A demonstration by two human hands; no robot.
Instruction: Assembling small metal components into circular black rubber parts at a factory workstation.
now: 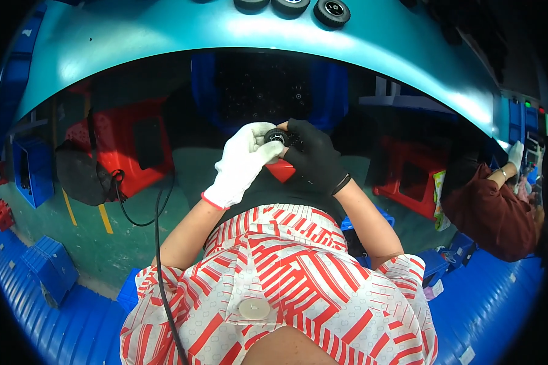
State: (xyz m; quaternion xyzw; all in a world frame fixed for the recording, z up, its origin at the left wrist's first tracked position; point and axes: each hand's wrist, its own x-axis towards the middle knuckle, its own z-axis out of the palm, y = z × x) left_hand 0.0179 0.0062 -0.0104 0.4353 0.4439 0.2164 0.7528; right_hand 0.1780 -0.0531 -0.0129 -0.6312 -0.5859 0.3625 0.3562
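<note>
A small black toy wheel [276, 136] with a spoked, silvery centre is held up in front of my body. My left hand [245, 157], in a white knit glove with a red cuff edge, pinches it from the left. On the other side my right hand [313, 156], in a black glove with bare fingertips, grips the same wheel. Both hands are closed round its edge. Beyond them stands a blue bin [204, 91] whose dark inside holds many small black pieces, too dim to make out.
Several black wheels [332, 12] lie on the teal table [164, 30] along the far side. Red stools [125, 137] stand to the left and right. A black cable [158, 243] hangs down my left side. At the far right sits another person [493, 213] wearing a white glove.
</note>
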